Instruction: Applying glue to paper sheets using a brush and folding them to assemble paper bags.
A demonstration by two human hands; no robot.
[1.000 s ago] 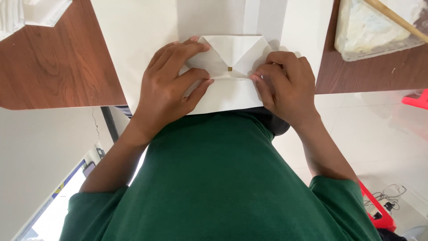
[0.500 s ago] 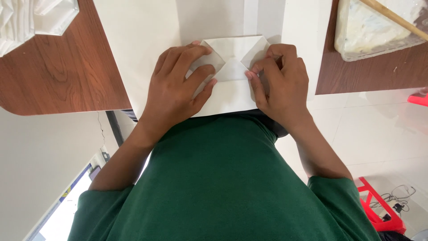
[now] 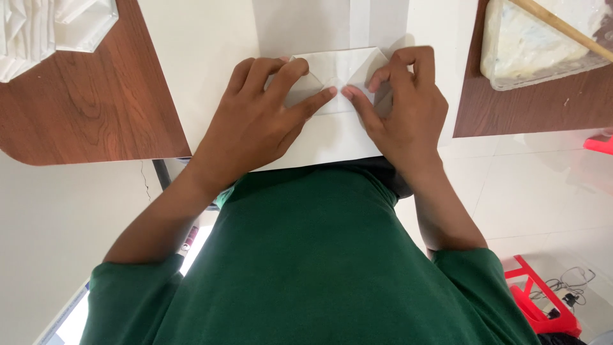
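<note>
I find the folded white paper (image 3: 338, 96) lying crosswise under both hands, left hand (image 3: 258, 121) and right hand (image 3: 405, 108) pressing flat (thumbs meeting at centre), equally near.

matt white paper sheet (image 3: 332, 128); smooth reddish wood-grain table (image 3: 83, 108)

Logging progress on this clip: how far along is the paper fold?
Done: the white paper already has its two top corners folded in, forming slanted flaps that meet near the middle. In hand: the left hand and right hand both press flat on those flaps, index fingertips almost touching at the centre. Left: the lower part of the sheet lies flat, with no fold showing there. A stack of folded white pieces sits at the far left.
</note>
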